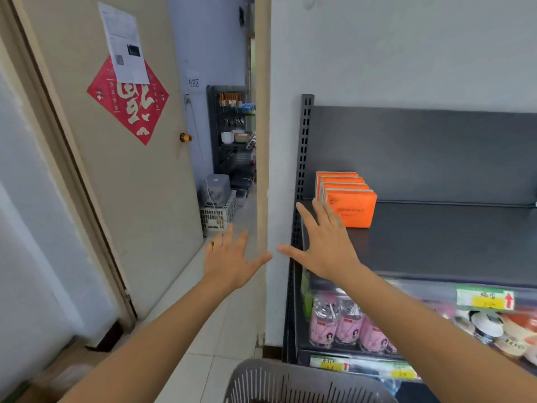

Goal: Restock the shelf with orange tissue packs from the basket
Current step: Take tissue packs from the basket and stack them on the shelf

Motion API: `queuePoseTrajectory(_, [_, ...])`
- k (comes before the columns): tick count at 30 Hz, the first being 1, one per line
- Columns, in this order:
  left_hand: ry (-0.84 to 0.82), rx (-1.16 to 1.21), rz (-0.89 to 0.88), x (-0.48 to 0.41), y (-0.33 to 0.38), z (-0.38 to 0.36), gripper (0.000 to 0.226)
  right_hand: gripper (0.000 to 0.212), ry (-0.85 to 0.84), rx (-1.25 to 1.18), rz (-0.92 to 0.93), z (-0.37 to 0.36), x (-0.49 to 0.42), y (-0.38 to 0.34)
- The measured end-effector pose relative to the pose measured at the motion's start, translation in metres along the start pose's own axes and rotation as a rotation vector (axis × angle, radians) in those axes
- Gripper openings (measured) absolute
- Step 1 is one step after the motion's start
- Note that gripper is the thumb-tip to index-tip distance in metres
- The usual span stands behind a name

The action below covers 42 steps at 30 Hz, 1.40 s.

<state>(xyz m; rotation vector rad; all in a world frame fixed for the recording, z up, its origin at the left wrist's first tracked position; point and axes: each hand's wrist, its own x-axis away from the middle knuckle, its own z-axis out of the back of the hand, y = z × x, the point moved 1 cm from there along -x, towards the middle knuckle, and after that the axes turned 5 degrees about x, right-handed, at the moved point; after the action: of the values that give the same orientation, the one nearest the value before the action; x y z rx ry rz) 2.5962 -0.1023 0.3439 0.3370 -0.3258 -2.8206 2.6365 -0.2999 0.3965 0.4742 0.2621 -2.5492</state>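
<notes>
Orange tissue packs (pixel 347 199): four are seen standing on edge at the left end of the dark shelf (pixel 441 239), lined up one behind another from front to back; each pack's long axis is laid across the shelf, left to right, and the broad printed face of the front pack is turned toward the camera.
Right hand (pixel 327 251): held out flat, palm down, just in front of the front pack's lower left corner; its fingers (pixel 305 216) are spread wide apart and nothing is gripped.
Left hand (pixel 229 258): stretched forward beside the shelf's upright, over the floor; fingers splayed apart, nothing held.
Basket (pixel 296 382): a grey slotted rim is caught at the bottom edge, below both arms; its contents cannot be made out.
Lower shelf: pink bottles (pixel 345 324) are ranged under the top board, with price tags (pixel 485 299) along the edges.
Door (pixel 122 170): swung open on the left, a red diamond decoration (pixel 129 103) stuck on it.
</notes>
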Motion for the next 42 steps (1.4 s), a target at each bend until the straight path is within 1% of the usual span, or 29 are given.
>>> queuePoseTrajectory(2, [-0.042,-0.034,0.03,0.018,-0.025,-0.006,0.108,0.097,-0.035,-0.037,0.071,-0.014,0.01,-0.033])
queuePoseTrajectory(5, [-0.129,-0.123,0.047,0.043,-0.059,-0.028,0.096,0.089,-0.078,-0.07,0.237,-0.043,0.033,-0.074])
queuePoseTrajectory(7, [-0.193,-0.148,0.075,0.061,-0.079,-0.047,0.094,0.082,-0.102,-0.082,0.337,-0.068,0.052,-0.092])
queuePoseTrajectory(8, [-0.224,-0.159,0.093,0.07,-0.088,-0.057,0.095,0.081,-0.138,-0.085,0.351,-0.083,0.062,-0.098])
queuePoseTrajectory(11, [-0.296,-0.18,0.125,0.099,-0.112,-0.089,0.097,0.082,-0.332,-0.08,0.28,-0.128,0.093,-0.1])
queuePoseTrajectory(15, [-0.39,-0.165,0.084,0.133,-0.128,-0.129,0.093,0.086,-0.597,-0.026,0.156,-0.185,0.14,-0.077])
queuePoseTrajectory(17, [-0.436,-0.147,0.04,0.145,-0.127,-0.146,0.09,0.09,-0.706,-0.01,0.069,-0.209,0.162,-0.064])
queuePoseTrajectory(19, [-0.472,-0.123,-0.02,0.155,-0.119,-0.16,0.087,0.095,-0.78,-0.006,-0.01,-0.228,0.182,-0.056])
queuePoseTrajectory(21, [-0.469,-0.088,-0.086,0.163,-0.109,-0.17,0.083,0.096,-0.77,-0.008,-0.033,-0.242,0.198,-0.052])
queuePoseTrajectory(23, [-0.436,-0.062,-0.188,0.17,-0.097,-0.177,0.08,0.097,-0.735,-0.015,-0.009,-0.253,0.211,-0.051])
queuePoseTrajectory(25, [-0.425,-0.088,-0.341,0.178,-0.085,-0.184,0.077,0.099,-0.747,-0.022,0.009,-0.26,0.226,-0.048])
queuePoseTrajectory(27, [-0.447,-0.143,-0.478,0.186,-0.076,-0.194,0.076,0.1,-0.806,-0.019,-0.001,-0.266,0.242,-0.044])
queuePoseTrajectory(30, [-0.525,-0.24,-0.585,0.195,-0.061,-0.211,0.074,0.103,-0.95,-0.001,-0.109,-0.271,0.265,-0.036])
queuePoseTrajectory(31, [-0.574,-0.267,-0.58,0.198,-0.057,-0.218,0.075,0.103,-1.002,-0.01,-0.172,-0.272,0.271,-0.033])
queuePoseTrajectory(33, [-0.727,-0.308,-0.501,0.201,-0.049,-0.232,0.077,0.1,-1.124,-0.043,-0.291,-0.272,0.281,-0.028])
queuePoseTrajectory(35, [-0.91,-0.308,-0.338,0.204,-0.043,-0.244,0.076,0.092,-1.25,-0.111,-0.366,-0.268,0.287,-0.024])
queuePoseTrajectory(37, [-1.065,-0.201,-0.133,0.209,-0.04,-0.257,0.071,0.081,-1.279,-0.223,-0.412,-0.264,0.29,-0.022])
queuePoseTrajectory(39, [-1.129,-0.058,0.028,0.213,-0.04,-0.267,0.066,0.079,-1.265,-0.291,-0.435,-0.258,0.291,-0.019])
queuePoseTrajectory(42, [-1.097,0.069,0.159,0.211,-0.041,-0.273,0.056,0.088,-1.297,-0.298,-0.437,-0.251,0.289,-0.015])
